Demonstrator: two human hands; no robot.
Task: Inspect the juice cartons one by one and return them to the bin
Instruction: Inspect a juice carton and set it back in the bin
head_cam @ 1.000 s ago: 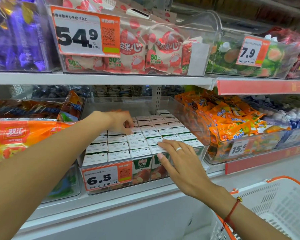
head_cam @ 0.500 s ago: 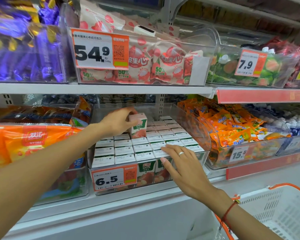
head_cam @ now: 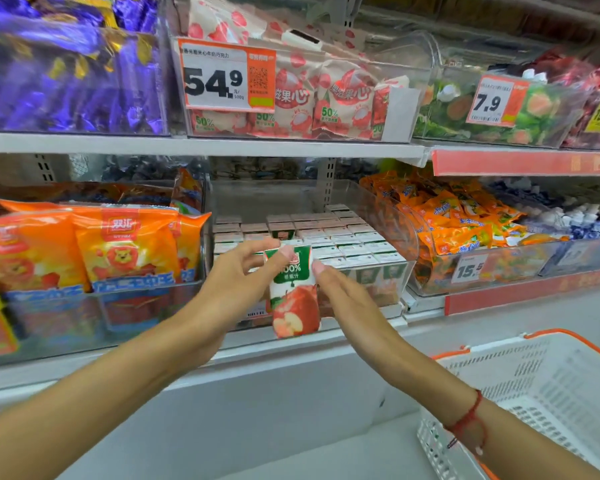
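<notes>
the carton [head_cam: 295, 296] is a small box, green on top with "100%" in white, white in the middle and a red apple picture below. it stands upright, long axis vertical, printed face toward the camera, held in the air before the front edge of the shelf [head_cam: 201, 147], just in front of the bin [head_cam: 404, 237] of cartons. the left hand [head_cam: 232, 285] pinches its top left corner, thumb on the face; the right hand [head_cam: 343, 292] is relaxed, fingers [head_cam: 321, 268] straight, tips touching the right edge.
</notes>
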